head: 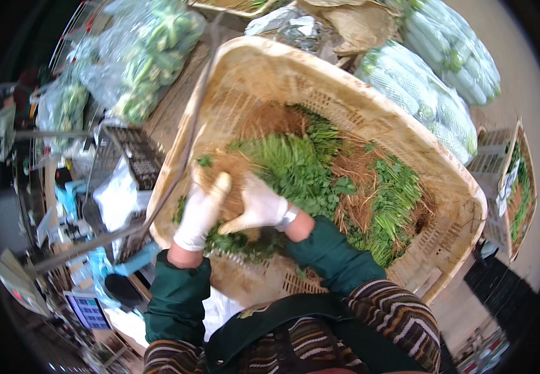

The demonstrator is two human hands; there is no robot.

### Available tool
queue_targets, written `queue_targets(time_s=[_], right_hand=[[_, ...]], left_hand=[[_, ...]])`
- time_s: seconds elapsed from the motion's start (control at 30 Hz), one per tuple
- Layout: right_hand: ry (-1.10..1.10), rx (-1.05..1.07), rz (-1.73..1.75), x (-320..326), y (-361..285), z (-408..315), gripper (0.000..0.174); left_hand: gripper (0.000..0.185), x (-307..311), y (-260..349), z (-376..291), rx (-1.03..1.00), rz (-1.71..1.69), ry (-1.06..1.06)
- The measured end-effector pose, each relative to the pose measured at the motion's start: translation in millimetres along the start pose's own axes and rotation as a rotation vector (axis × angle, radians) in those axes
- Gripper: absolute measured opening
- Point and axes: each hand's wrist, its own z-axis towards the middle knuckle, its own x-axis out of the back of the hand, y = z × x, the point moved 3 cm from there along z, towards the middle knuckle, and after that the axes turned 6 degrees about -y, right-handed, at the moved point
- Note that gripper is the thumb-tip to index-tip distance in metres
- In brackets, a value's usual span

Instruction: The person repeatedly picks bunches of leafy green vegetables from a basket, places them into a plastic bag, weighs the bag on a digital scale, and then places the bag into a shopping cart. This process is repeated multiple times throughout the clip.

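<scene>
In front of me stands a large off-white plastic crate (457,224), stained with soil. Bunches of leafy green herbs (396,196) with long brown roots, probably coriander, lie in it. Both hands wear white gloves over the crate's left part. My left hand (199,210) grips the left side of a root clump (232,198), its thumb on top. My right hand (263,201) closes around the clump's right side, thumb towards me. Motion blurs the clump, and I cannot tell which leaves belong to it. More green leaves (251,245) lie under my hands.
Plastic bags of cauliflower (153,65) stand at upper left. Bags of long pale vegetables (419,93) lie along the crate's right side. Farther right is a smaller crate (492,163) with greens. A metal pole (87,245) and a black basket (136,156) are to the left.
</scene>
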Motion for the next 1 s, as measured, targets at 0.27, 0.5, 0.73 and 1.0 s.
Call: queue_targets(time_s=[0.27,0.5,0.73,1.0], right_hand=[[0.244,-0.246,0.566,18,-87,-68,0.047],[0.33,0.008,-0.561,88,-218,-53,0.013],[-0.13,0.42,0.189,-89,-415,-9,0.017],[0.14,-0.227,0.464,-299,-167,-48,0.028]], left_hand=[[0.082,23,65,-158,-0.448,0.69,-0.206],[0.107,269,-148,-322,0.065,1.175,0.545],[0.105,354,-405,-353,0.755,0.797,0.203],[0.039,369,-381,-400,0.117,0.666,0.957]])
